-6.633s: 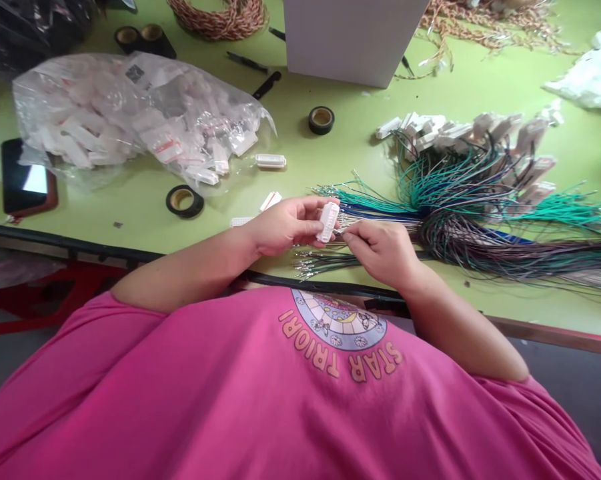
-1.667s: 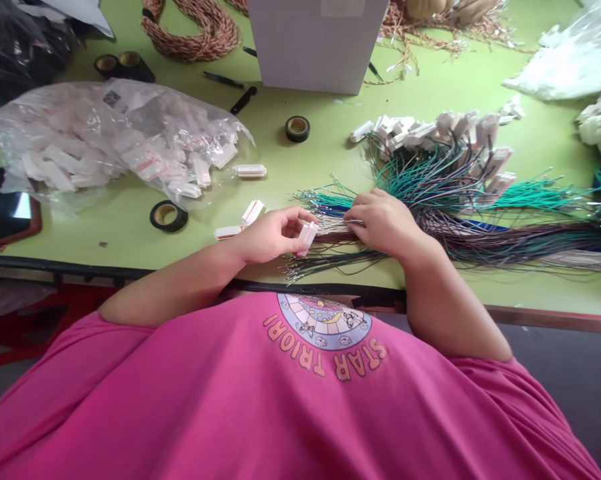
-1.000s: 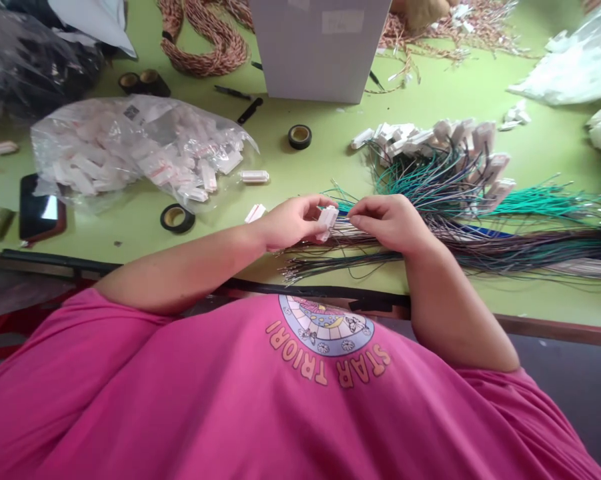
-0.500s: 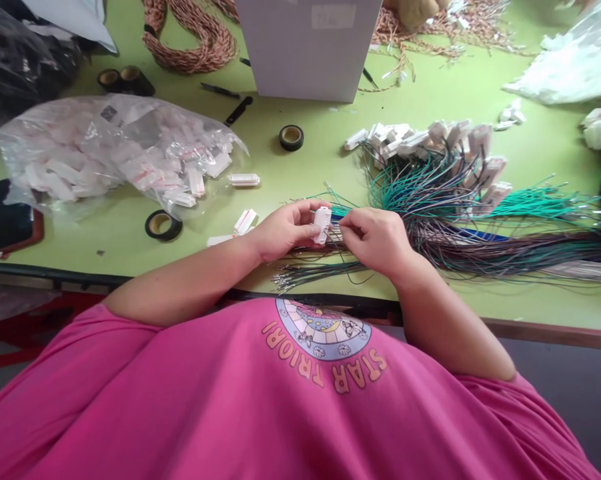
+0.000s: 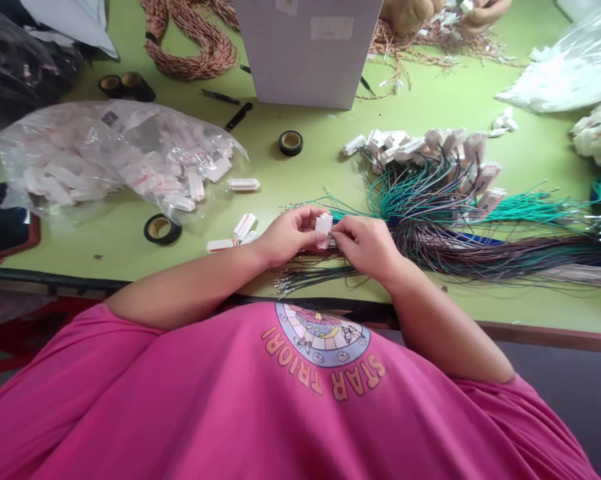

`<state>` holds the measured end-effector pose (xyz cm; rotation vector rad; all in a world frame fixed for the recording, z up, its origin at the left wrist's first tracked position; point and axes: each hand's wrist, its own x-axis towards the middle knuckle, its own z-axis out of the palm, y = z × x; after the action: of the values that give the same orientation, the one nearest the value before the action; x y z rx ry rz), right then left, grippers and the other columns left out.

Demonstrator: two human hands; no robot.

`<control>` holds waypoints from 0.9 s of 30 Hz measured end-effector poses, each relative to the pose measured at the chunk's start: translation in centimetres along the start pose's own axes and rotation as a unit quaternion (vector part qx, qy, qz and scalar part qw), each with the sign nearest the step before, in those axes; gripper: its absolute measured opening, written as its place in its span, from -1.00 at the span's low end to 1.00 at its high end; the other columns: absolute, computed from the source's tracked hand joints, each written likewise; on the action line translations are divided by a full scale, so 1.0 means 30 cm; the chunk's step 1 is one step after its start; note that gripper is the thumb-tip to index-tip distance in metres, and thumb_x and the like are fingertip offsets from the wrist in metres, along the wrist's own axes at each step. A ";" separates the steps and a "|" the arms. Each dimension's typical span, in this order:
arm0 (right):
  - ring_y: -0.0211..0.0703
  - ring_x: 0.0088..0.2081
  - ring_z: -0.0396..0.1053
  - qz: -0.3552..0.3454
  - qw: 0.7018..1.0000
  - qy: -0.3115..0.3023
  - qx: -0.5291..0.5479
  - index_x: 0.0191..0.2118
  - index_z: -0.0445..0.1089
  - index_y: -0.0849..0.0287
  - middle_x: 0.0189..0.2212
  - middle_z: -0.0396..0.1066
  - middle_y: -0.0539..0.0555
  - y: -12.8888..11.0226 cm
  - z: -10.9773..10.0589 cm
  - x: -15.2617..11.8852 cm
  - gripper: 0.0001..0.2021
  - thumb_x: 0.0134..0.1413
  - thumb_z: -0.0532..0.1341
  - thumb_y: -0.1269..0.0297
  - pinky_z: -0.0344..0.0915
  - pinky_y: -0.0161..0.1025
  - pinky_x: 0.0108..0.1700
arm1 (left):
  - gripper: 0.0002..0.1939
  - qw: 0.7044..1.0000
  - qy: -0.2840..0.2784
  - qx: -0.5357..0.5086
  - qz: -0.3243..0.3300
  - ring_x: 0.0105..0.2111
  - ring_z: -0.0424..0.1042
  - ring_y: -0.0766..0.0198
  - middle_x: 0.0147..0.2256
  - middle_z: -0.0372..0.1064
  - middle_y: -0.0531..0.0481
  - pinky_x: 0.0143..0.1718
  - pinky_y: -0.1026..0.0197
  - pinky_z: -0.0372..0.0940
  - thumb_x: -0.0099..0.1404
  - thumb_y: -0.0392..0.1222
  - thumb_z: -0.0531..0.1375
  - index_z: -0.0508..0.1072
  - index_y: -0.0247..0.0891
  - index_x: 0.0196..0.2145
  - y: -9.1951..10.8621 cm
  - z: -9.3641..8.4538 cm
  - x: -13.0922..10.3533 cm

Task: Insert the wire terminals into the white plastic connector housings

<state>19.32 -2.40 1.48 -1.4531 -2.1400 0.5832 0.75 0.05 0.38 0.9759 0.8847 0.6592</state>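
Between thumb and fingers, my left hand (image 5: 291,235) grips a white plastic connector housing (image 5: 323,225). My right hand (image 5: 367,245) is closed in a pinch at the housing's right side, on what looks like a thin wire mostly hidden by the fingertips. Under and beyond both hands lies a bundle of dark and green wires (image 5: 430,243) with small metal ends. White housings (image 5: 405,143) with wires in them are piled at the bundle's far side. Several loose housings (image 5: 221,245) lie left of my left hand.
A clear bag of white housings (image 5: 120,157) lies on the left, near a phone (image 5: 10,220) and a roll of black tape (image 5: 163,229). Another tape roll (image 5: 291,143) sits before a grey box (image 5: 307,53). Another person's hands (image 5: 485,15) are at twisted wires behind.
My right hand has moved left, up against the housing. The housing has turned slightly in my left hand. Another person's hand has come into view at the top right.
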 end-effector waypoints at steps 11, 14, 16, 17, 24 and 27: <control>-0.25 -0.48 0.21 -0.006 0.999 0.005 -0.033 -0.46 0.38 0.19 -0.51 0.42 0.07 -0.018 -0.010 -0.005 -0.79 0.14 0.08 0.32 0.07 -0.27 -0.37 | -0.47 0.995 -0.030 -0.084 -0.038 -0.26 0.50 0.31 -0.13 0.49 -0.05 -0.20 0.18 0.45 0.05 -0.26 0.41 0.42 -0.22 0.00 -0.009 -0.012 0.005; -0.23 -0.46 0.22 -0.013 0.998 -0.006 -0.064 -0.41 0.38 0.20 -0.48 0.43 0.10 -0.019 -0.001 -0.007 -0.78 0.17 0.04 0.33 0.06 -0.26 -0.36 | -0.42 0.997 -0.026 -0.070 -0.024 -0.25 0.50 0.30 -0.12 0.50 -0.07 -0.19 0.18 0.45 0.00 -0.21 0.44 0.43 -0.22 0.00 -0.020 -0.015 0.011; -0.22 -0.46 0.22 -0.015 0.997 -0.020 -0.075 -0.39 0.39 0.20 -0.48 0.43 0.10 -0.018 0.006 -0.007 -0.77 0.19 0.02 0.33 0.05 -0.26 -0.36 | -0.41 0.999 -0.014 -0.048 -0.013 -0.26 0.50 0.31 -0.14 0.50 -0.07 -0.20 0.20 0.44 -0.02 -0.18 0.46 0.44 -0.24 -0.01 -0.023 -0.014 0.012; -0.22 -0.46 0.22 -0.015 0.997 -0.027 -0.077 -0.39 0.38 0.20 -0.48 0.42 0.10 -0.017 0.011 -0.006 -0.76 0.20 0.02 0.33 0.05 -0.26 -0.36 | -0.41 0.999 -0.007 -0.036 -0.009 -0.28 0.49 0.32 -0.16 0.51 -0.06 -0.21 0.21 0.44 -0.03 -0.17 0.46 0.45 -0.25 -0.02 -0.023 -0.011 0.011; -0.24 -0.45 0.23 0.013 0.997 -0.059 -0.047 -0.40 0.38 0.22 -0.48 0.42 0.08 -0.012 0.040 0.003 -0.80 0.16 0.05 0.37 0.06 -0.27 -0.35 | -0.52 0.999 0.025 0.040 0.010 -0.42 0.43 0.41 -0.30 0.49 0.01 -0.33 0.27 0.40 -0.01 -0.24 0.43 0.46 -0.33 -0.11 -0.008 0.006 -0.011; -0.28 -0.49 0.20 0.040 0.995 -0.093 0.007 -0.46 0.38 0.21 -0.54 0.38 0.00 -0.001 0.013 0.018 -0.82 0.11 0.09 0.37 0.06 -0.30 -0.39 | -0.60 0.998 0.023 0.060 0.008 -0.43 0.43 0.40 -0.36 0.45 0.04 -0.34 0.27 0.40 0.04 -0.32 0.38 0.43 -0.34 -0.13 0.002 0.004 -0.017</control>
<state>18.90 -1.94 1.28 -1.5365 -2.2212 0.7893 0.61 -0.38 0.65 1.0788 0.9668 0.6508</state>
